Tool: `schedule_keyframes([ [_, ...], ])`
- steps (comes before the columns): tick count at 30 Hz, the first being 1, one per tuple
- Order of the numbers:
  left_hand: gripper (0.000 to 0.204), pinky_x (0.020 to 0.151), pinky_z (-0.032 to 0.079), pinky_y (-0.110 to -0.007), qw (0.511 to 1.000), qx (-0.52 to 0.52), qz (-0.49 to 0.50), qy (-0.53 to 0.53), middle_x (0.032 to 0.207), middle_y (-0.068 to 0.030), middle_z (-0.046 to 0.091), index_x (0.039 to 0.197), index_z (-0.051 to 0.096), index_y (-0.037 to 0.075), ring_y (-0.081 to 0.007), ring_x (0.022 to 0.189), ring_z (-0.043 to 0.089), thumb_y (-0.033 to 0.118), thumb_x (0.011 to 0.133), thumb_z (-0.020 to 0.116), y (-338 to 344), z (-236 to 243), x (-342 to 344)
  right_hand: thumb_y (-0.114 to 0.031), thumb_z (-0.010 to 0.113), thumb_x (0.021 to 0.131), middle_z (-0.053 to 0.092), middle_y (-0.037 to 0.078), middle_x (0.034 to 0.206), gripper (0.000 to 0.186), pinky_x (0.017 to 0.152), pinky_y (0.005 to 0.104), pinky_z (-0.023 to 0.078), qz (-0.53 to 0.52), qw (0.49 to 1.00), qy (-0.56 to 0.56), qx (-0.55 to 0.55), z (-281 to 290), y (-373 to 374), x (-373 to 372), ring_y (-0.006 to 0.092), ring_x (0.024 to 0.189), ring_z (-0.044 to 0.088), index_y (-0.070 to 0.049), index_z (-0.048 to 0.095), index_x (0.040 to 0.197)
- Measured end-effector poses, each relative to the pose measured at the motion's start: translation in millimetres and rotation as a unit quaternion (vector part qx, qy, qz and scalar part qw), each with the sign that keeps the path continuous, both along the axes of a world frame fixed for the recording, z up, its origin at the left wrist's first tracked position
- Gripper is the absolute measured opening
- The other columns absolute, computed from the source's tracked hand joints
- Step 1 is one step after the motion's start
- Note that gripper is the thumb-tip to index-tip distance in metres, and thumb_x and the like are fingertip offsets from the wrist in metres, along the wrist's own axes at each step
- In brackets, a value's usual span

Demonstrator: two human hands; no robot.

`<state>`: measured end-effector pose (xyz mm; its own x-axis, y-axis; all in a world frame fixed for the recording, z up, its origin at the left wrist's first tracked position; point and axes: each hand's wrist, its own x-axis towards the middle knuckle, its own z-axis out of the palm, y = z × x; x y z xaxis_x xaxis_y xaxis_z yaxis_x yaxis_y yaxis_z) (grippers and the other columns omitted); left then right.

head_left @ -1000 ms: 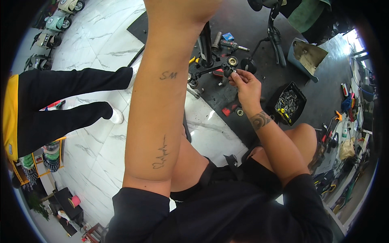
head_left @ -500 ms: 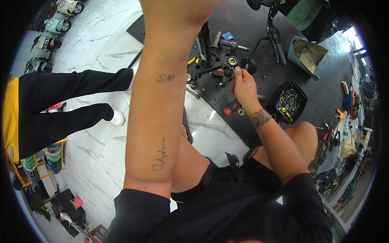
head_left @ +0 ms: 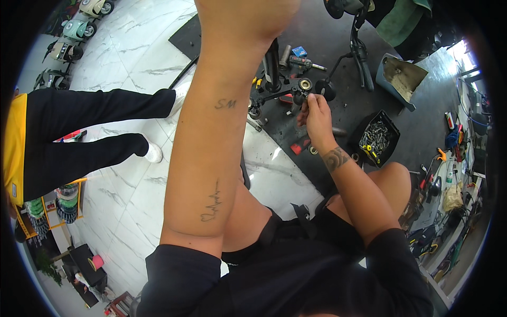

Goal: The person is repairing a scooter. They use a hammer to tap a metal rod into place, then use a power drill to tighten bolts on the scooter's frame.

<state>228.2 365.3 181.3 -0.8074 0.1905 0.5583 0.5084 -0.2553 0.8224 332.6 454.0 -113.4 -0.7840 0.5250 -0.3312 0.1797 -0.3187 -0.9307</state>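
Note:
My left arm reaches far up the view, and my left hand [head_left: 247, 17] is cut off by the top edge, its fingers out of sight. Beside it a black tube [head_left: 271, 70] stands upright, joined to a dark metal linkage [head_left: 278, 95] with round joints. One joint shows a brass-coloured ring [head_left: 305, 84] on top. Just below that ring, my right hand [head_left: 318, 120] is closed, thumb and fingers pinched at the joint. What lies between its fingertips is too small to make out.
A power driver [head_left: 303, 64] and a blue box [head_left: 299, 52] lie beyond the linkage. To the right are a black bin of screws [head_left: 377, 135], a grey bin [head_left: 400, 77] and a handlebar with a lever [head_left: 361, 59]. Another person's legs [head_left: 100, 108] stretch in from the left.
My left forearm has shifted slightly right. My right hand stays at the joint, its fingers now curled a little lower under it. The whole view has shifted slightly.

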Motion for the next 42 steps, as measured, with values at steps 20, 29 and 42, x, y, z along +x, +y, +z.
schedule_keyframes([
  [20, 0.029, 0.048, 0.037, -0.026, 1.0, 0.022, -0.017, -0.015, 0.061, 0.0018, 0.055, 0.073, 0.062, 0.006, -0.0073, 0.05, 0.05, 0.02, 0.099, 0.069, 4, -3, -6, -0.04, 0.045, 0.112, 0.05, 0.002, 0.07, 0.042, 0.051, 0.0311, 0.044, 0.04, 0.997, 0.007, -0.059, 5, 4, -2, 0.013, 0.055, 0.053, -0.005, 0.051, 0.09],
  [29, 0.03, 0.048, 0.038, -0.026, 1.0, -0.009, 0.016, -0.026, 0.061, 0.0019, 0.056, 0.073, 0.063, 0.005, -0.0077, 0.05, 0.05, 0.02, 0.099, 0.069, 4, 2, 1, -0.039, 0.042, 0.112, 0.058, 0.009, 0.072, 0.042, 0.063, 0.0414, 0.05, 0.057, 0.994, -0.051, 0.077, 0, 8, -4, 0.0275, 0.062, 0.059, -0.003, 0.056, 0.096],
  [42, 0.028, 0.048, 0.039, -0.026, 0.999, 0.0, 0.024, -0.022, 0.059, 0.0021, 0.054, 0.076, 0.064, 0.006, -0.0079, 0.048, 0.049, 0.021, 0.099, 0.069, 5, 2, -1, -0.024, 0.07, 0.099, 0.072, 0.016, 0.102, 0.031, 0.077, 0.0425, 0.055, 0.007, 0.915, 0.025, 0.404, 17, 4, 10, 0.0308, 0.088, 0.073, -0.004, 0.059, 0.12],
])
